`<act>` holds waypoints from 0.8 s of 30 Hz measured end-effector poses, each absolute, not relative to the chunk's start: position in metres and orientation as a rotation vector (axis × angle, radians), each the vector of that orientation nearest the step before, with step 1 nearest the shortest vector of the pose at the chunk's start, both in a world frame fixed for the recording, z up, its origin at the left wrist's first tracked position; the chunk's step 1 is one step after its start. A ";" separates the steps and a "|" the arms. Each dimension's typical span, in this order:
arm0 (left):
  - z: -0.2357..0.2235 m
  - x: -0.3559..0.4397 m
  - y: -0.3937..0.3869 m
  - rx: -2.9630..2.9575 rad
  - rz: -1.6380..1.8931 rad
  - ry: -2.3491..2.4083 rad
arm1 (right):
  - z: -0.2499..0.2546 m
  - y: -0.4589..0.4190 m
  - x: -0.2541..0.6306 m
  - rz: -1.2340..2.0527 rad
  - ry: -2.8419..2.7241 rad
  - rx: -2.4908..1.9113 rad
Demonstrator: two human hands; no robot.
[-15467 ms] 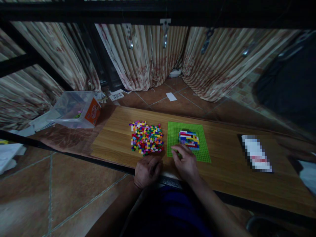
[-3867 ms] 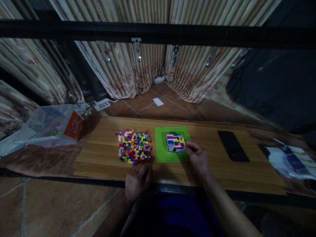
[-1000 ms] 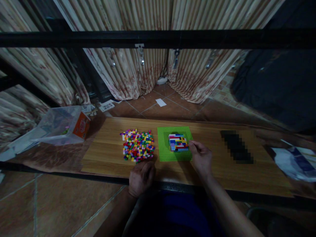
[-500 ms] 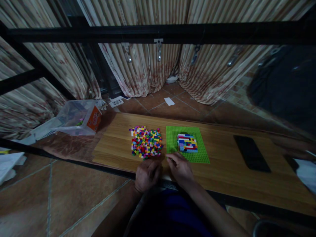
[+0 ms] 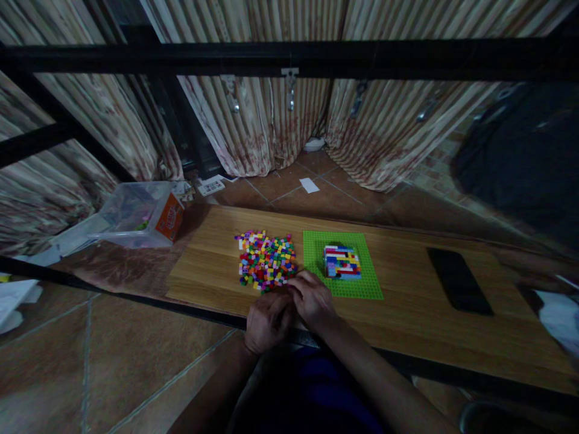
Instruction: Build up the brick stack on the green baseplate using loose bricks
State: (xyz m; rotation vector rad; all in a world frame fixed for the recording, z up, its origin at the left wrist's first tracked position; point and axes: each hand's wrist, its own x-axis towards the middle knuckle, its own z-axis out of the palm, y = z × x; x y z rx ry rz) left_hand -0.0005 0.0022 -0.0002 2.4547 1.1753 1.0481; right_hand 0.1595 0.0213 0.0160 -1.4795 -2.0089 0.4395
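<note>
No readable text in view. Orange label [image 5: 170,216] on the end of the clear plastic bin [image 5: 136,239] carries pale lettering (too small and blurred to make out, brand included). Pale sheet [image 5: 211,185] on the floor [image 5: 277,185] near it shows dark, code-like printed blocks, also unreadable.

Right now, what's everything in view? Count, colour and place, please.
block model: one, multicoloured, on baseplate
baseplate: one, green, on board
loose blocks: uncountable, multicoloured, left of baseplate
board: one, brown, before person
slab: one, black, on board, right
bin: one, clear, left of board
papers: several, white, beyond board
curtains: several, striped beige, background
hooks: several, grey, hanging above
bars: several, black, upper area
floor: one, brown, around
left hand: one, near board edge
right hand: one, beside loose blocks
</note>
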 end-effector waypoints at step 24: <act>0.001 0.000 0.001 2.450 0.982 1.244 | 0.027 0.015 0.166 0.599 -1.796 -1.428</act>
